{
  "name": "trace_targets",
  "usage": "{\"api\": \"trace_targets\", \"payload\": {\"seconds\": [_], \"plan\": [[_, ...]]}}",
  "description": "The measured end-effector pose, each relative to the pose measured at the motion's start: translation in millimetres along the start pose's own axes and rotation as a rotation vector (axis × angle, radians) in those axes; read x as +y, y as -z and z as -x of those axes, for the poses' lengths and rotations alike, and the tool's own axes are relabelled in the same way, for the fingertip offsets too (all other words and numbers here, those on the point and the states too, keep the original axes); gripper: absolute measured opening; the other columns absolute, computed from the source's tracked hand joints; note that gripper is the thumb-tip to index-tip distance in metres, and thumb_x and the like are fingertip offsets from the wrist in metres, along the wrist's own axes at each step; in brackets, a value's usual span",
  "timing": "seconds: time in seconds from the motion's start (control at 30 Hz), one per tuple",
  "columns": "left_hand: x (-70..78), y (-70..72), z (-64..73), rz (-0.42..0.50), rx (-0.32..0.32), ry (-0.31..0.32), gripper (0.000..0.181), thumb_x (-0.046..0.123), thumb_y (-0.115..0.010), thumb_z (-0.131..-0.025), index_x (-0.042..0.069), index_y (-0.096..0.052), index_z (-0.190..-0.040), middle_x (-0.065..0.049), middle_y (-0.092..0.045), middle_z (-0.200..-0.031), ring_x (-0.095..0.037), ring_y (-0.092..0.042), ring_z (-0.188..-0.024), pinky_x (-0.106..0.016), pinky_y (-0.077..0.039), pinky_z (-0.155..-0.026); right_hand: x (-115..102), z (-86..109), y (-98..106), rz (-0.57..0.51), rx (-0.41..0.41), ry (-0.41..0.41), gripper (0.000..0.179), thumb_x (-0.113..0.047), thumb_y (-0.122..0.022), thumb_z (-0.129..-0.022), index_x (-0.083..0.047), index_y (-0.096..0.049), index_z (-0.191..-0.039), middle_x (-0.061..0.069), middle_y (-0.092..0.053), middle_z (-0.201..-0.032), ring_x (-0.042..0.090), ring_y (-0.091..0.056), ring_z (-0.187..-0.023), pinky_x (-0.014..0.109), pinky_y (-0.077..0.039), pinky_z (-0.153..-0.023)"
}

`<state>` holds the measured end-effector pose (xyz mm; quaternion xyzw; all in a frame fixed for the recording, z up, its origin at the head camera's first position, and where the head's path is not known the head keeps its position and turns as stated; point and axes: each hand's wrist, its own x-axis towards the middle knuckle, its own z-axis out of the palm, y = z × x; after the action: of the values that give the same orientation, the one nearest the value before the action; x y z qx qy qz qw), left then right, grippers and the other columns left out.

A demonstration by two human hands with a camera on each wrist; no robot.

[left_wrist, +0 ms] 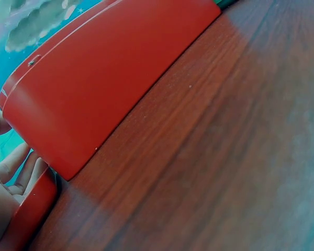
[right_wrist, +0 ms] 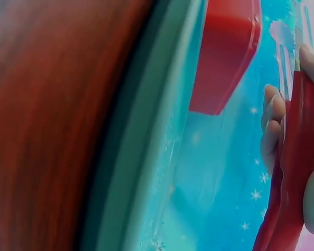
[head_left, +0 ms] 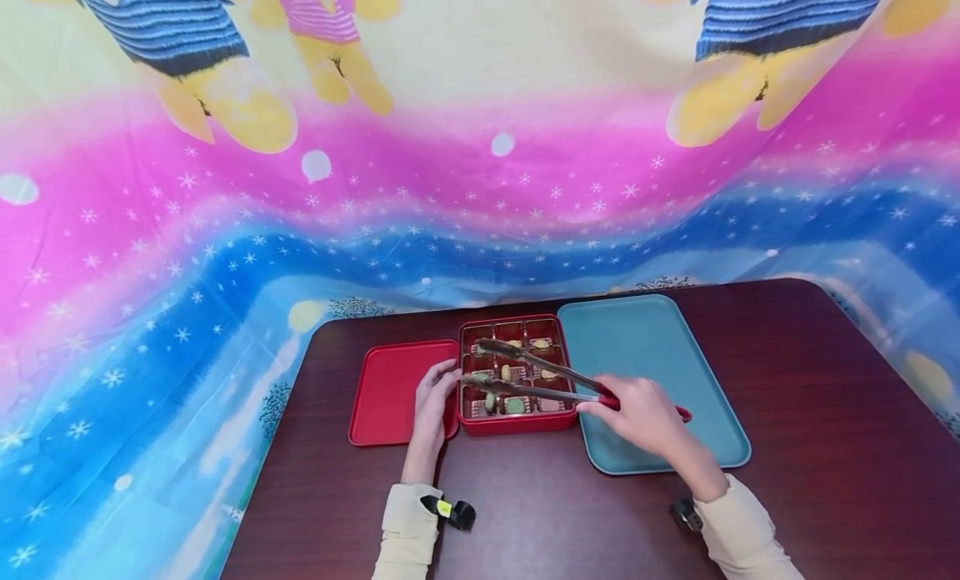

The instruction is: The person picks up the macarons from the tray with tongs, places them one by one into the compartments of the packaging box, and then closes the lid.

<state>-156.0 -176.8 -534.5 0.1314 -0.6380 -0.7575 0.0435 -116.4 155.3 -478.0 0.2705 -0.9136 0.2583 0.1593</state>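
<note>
A red box with a grid of compartments holds small biscuit-like pieces, among them a green one and a yellowish one. My right hand grips metal tongs by their red handles. The tongs' arms are spread apart, with both tips over the left compartments. One tip overlaps a greenish piece in the head view. Along the box's left side lies my left hand, its fingers loosely extended and touching the wall at the corner, as the left wrist view shows.
A flat red lid lies left of the box, partly behind my left hand. To the right, a teal tray lies under my right hand. All stand on a dark wooden table, with a patterned cloth hanging behind its far edge.
</note>
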Motion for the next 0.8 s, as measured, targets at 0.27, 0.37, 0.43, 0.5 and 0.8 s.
{"api": "trace_targets", "payload": {"seconds": [0.27, 0.37, 0.43, 0.5, 0.8], "plan": [[-0.2, -1.2, 1.5, -0.011, 0.015, -0.007, 0.038, 0.016, -0.071, -0.097, -0.002, -0.067, -0.130, -0.012, -0.067, -0.123, -0.016, -0.065, -0.103, -0.028, -0.051, -0.093, 13, 2.9, 13, 0.016, 0.065, -0.019, 0.034, -0.026, -0.093, -0.074, -0.015, -0.062, -0.084, -0.015, -0.033, -0.062, 0.000, -0.027, -0.052, 0.022, -0.027, -0.048], [0.1, -2.4, 2.6, -0.017, 0.013, -0.005, 0.039, 0.018, -0.071, -0.096, -0.001, -0.067, -0.130, -0.012, -0.067, -0.123, -0.017, -0.065, -0.104, -0.029, -0.051, -0.094, 18, 5.6, 20, 0.028, 0.063, -0.052, 0.037, -0.026, -0.093, -0.074, -0.018, -0.058, -0.080, -0.014, -0.036, -0.063, 0.002, -0.030, -0.053, 0.023, -0.029, -0.049], [0.3, -2.9, 3.0, -0.017, 0.013, -0.005, 0.040, 0.019, -0.071, -0.096, -0.001, -0.067, -0.130, -0.012, -0.067, -0.123, -0.017, -0.065, -0.105, -0.029, -0.051, -0.093, 22, 7.9, 26, 0.037, 0.058, -0.084, 0.039, -0.026, -0.093, -0.075, -0.019, -0.055, -0.078, -0.012, -0.036, -0.064, 0.004, -0.031, -0.054, 0.024, -0.029, -0.049], [0.2, -2.9, 2.9, -0.012, 0.014, -0.005, 0.039, 0.018, -0.071, -0.096, -0.002, -0.067, -0.130, -0.012, -0.067, -0.123, -0.018, -0.065, -0.105, -0.029, -0.051, -0.093, 27, 10.5, 32, 0.055, 0.053, -0.111, 0.040, -0.027, -0.093, -0.076, -0.019, -0.053, -0.078, -0.011, -0.036, -0.064, 0.006, -0.032, -0.054, 0.025, -0.029, -0.050], [0.2, -1.8, 2.3, -0.017, 0.012, 0.001, 0.040, 0.019, -0.071, -0.097, -0.001, -0.066, -0.132, -0.013, -0.067, -0.125, -0.018, -0.064, -0.107, -0.029, -0.050, -0.095, 58, 30.2, 58, 0.109, 0.071, -0.190, 0.042, -0.027, -0.092, -0.077, -0.017, -0.051, -0.076, -0.008, -0.036, -0.061, 0.008, -0.033, -0.052, 0.026, -0.029, -0.048]]}}
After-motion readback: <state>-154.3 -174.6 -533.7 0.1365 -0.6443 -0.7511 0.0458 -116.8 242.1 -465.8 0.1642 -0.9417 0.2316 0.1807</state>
